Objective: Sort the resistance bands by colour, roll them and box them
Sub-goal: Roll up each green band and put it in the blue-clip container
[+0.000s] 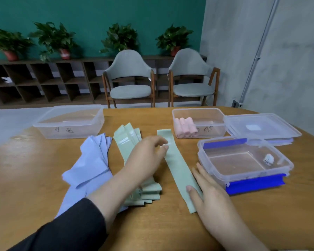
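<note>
1. 1 green band point(178, 169) lies flat alone on the wooden counter point(34, 169), between the green stack point(129, 142) and the blue-clipped box point(243, 160).
2. Left hand point(145, 156), grip narrow with fingers curled, touches the band's far part.
3. Right hand point(210, 198), grip wide and flat, presses its near end.
4. Pink rolls point(185, 127) sit in the far box point(199, 122); lilac bands point(91, 163) lie left.

Evenly and softly lit from overhead, fairly bright, without hard shadows. Pale sheen across the desk point(34, 160) far left of the grip. Faint glare on the clear lid point(261, 127) beyond and right of the grip. Slightly soft throughout; motion blur on the left hand point(147, 156). Bent strongly by wide-angle distortion at the edges, curving the desk rim and wall pipe point(257, 57).
</note>
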A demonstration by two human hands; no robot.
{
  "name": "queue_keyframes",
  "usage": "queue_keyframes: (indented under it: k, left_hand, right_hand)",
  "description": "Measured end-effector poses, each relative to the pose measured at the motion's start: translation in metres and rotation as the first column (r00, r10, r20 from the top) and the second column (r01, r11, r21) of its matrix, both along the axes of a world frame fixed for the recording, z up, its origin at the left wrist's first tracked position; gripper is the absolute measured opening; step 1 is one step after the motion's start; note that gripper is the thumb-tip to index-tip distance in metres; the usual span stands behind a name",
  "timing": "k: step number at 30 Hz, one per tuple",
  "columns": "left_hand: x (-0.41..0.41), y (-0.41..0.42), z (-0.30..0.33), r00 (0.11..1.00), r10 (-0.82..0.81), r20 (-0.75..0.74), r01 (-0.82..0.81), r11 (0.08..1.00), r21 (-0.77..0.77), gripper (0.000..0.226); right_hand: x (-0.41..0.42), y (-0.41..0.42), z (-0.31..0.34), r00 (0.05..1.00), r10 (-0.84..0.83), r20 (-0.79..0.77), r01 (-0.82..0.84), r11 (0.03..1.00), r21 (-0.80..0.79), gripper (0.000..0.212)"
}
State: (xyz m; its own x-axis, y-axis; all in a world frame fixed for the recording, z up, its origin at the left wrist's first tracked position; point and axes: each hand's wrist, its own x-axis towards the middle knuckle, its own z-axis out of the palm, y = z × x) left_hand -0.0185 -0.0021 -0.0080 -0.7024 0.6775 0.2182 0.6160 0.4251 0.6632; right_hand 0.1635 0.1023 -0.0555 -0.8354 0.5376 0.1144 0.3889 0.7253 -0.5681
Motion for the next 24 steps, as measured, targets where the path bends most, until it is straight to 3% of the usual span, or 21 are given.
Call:
queue_keyframes:
  k: [3, 7, 12, 17, 20, 24]
  left_hand:
    - [0.039, -0.032, -0.023, 0.977, -0.117, -0.177, 0.104, 0.991, -0.085, 0.032]
    - [0.058, -0.053, -0.057, 0.850, -0.252, -0.463, 0.123, 0.949, -0.291, 0.044]
    - [0.040, -0.059, -0.066, 0.817, -0.280, -0.504, 0.195, 0.957, -0.215, 0.025]
    - [0.057, -0.068, -0.054, 0.756, -0.321, -0.570, 0.295, 0.945, -0.141, 0.021]
    - [0.071, -0.069, -0.054, 0.680, -0.385, -0.624, 0.362, 0.916, -0.171, 0.022]
    - [0.069, -0.064, -0.059, 0.700, -0.423, -0.576, 0.358, 0.905, -0.230, 0.021]
  right_hand:
    - [0.011, 0.004, -0.005, 0.994, 0.079, -0.074, -0.078, 0.997, 0.020, 0.037]
    - [0.022, 0.005, -0.013, 0.973, 0.165, -0.160, -0.158, 0.986, 0.051, 0.016]
    - [0.028, 0.002, -0.014, 0.939, 0.283, -0.196, -0.278, 0.959, 0.056, 0.011]
    - [0.028, 0.017, -0.010, 0.878, 0.476, -0.054, -0.469, 0.877, 0.108, 0.023]
    - [0.027, 0.025, -0.007, 0.846, 0.533, 0.004, -0.530, 0.839, 0.126, 0.025]
    - [0.025, 0.026, -0.008, 0.838, 0.546, 0.011, -0.542, 0.828, 0.143, 0.023]
